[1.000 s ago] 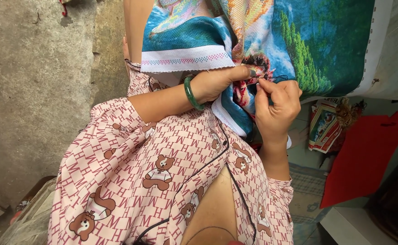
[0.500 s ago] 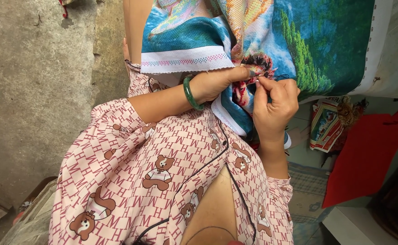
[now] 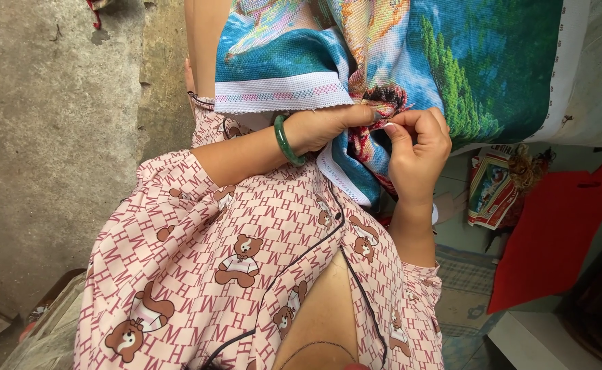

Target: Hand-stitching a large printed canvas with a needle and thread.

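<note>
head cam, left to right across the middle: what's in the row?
Grey concrete wall → green bangle → left hand → right hand → printed packet → red bag.

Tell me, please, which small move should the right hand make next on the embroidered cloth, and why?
Probably draw the pinched fingertips away from the cloth. The right hand pinches at the stitched patch of the embroidered cloth, while the left hand grips the fold beside it, holding it steady. Any needle or thread is too small to see.

Two hands, one embroidered cloth (image 3: 452, 62), one green bangle (image 3: 284, 140), one red bag (image 3: 555, 240).
</note>
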